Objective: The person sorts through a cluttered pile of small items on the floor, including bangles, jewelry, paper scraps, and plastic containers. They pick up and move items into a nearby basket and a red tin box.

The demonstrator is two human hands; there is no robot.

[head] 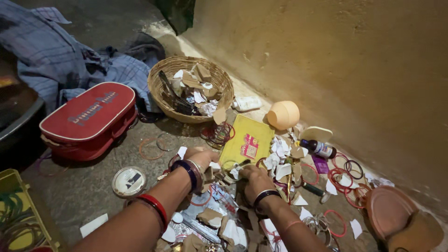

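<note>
Floor clutter by wall; both hands on a small ring-shaped piece.

Red zip case (pixel 88 119) at 9 o'clock; wicker basket (pixel 190 88) of scraps at 12; yellow flat box (pixel 247 142) just past the hands. Left hand (pixel 198 156) and right hand (pixel 254 179), fingers curled, pinch a thin ring (pixel 231 167) between them at centre; exact grip hidden. Bangles (pixel 345 175) scattered at 3 o'clock; torn paper bits (pixel 282 170) around.

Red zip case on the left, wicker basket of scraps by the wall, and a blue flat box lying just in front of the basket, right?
Not quite. The head view shows the flat box is yellow, not blue. The red zip case is on the left, and the wicker basket of scraps sits by the wall.
</note>
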